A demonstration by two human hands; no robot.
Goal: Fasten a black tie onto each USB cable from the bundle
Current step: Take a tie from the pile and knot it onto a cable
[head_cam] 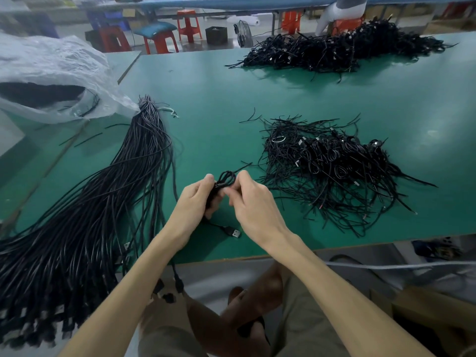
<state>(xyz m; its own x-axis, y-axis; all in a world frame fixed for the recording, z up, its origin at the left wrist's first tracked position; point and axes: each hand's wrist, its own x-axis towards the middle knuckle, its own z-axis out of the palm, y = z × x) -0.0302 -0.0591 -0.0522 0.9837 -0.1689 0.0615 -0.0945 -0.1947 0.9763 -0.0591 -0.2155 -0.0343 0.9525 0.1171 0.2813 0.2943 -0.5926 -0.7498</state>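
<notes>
Coiled thin black USB cable (226, 180) sits near the desk's (283, 99) front edge, your left hand (195, 202) gripping it, your right hand (247, 199) pinching the black tie (244, 166). It looks light, limp and springy; hold the coil's waist.

Coiled cable (226, 179) sitting between left hand (195, 202) and right hand (253, 202), above surface (211, 99). Bundle (103, 191) lying left of coiled cable; tied pile (332, 166) lying right; larger pile (332, 50) lying behind; bag (51, 76) lying far left behind.
</notes>
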